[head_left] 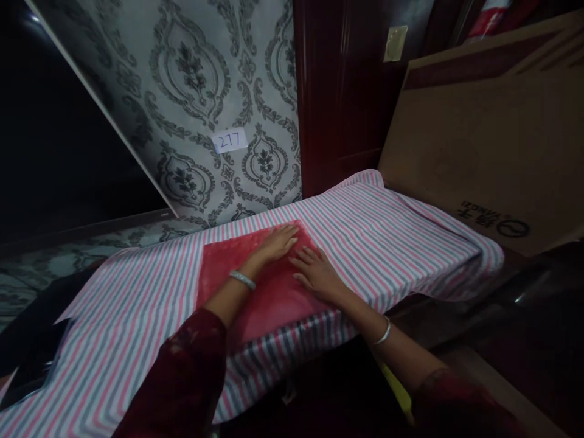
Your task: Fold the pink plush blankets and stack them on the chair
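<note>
A flat red sheet [269, 292], squarish and slightly glossy, lies on a striped cloth [155, 304] in pink, grey and white. Near the sheet's far right corner my left hand [279, 242] rests flat with its fingers stretched out. My right hand [319, 274] lies on the sheet's right side, a little nearer to me, palm down and fingers spread. Neither hand grips anything. Whether the sheet is paper, plastic or cloth I cannot tell.
Patterned wallpaper with a paper label [230, 140] reading 277 stands behind the table. A large cardboard box [483, 146] leans at the right. At the left are a dark screen [68, 134] and a dark flat object [39, 359] on the cloth.
</note>
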Available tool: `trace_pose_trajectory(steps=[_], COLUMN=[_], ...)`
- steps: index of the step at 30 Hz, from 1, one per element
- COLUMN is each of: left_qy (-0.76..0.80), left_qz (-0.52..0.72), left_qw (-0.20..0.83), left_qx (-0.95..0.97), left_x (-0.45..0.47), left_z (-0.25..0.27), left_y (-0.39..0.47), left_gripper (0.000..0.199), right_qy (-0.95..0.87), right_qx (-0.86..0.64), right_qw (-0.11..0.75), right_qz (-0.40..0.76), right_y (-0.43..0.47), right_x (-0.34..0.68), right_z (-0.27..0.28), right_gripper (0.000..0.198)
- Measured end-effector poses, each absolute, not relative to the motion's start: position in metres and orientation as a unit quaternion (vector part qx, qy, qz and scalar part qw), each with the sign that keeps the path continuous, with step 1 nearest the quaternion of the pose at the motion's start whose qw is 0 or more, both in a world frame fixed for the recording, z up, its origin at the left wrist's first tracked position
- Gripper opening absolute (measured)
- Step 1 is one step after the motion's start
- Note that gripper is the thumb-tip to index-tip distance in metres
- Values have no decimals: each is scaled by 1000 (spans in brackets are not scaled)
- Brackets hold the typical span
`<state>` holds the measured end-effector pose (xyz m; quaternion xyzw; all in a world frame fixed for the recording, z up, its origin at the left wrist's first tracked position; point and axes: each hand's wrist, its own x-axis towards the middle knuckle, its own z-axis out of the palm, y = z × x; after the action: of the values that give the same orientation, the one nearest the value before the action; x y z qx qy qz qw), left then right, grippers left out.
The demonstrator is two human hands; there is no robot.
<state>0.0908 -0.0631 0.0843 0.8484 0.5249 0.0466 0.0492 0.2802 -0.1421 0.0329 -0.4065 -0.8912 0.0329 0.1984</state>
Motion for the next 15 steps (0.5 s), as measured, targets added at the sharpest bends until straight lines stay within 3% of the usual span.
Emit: trace_pose_trajectory(steps=[5, 15], left_qy=[516, 501], left_qz=[1, 57], left_qw=[75, 89], left_qx=[854, 859], left_x=[112, 101], left_z=[68, 29], left_y=[-23, -8], left_gripper=[54, 56], right_qy=[-896, -890], right_qx=[-409, -400], right_qw=[172, 216], right_qz=[26, 19], right_y=[-142, -178], right_x=[275, 303], right_z=[9, -30], right_gripper=[56, 61])
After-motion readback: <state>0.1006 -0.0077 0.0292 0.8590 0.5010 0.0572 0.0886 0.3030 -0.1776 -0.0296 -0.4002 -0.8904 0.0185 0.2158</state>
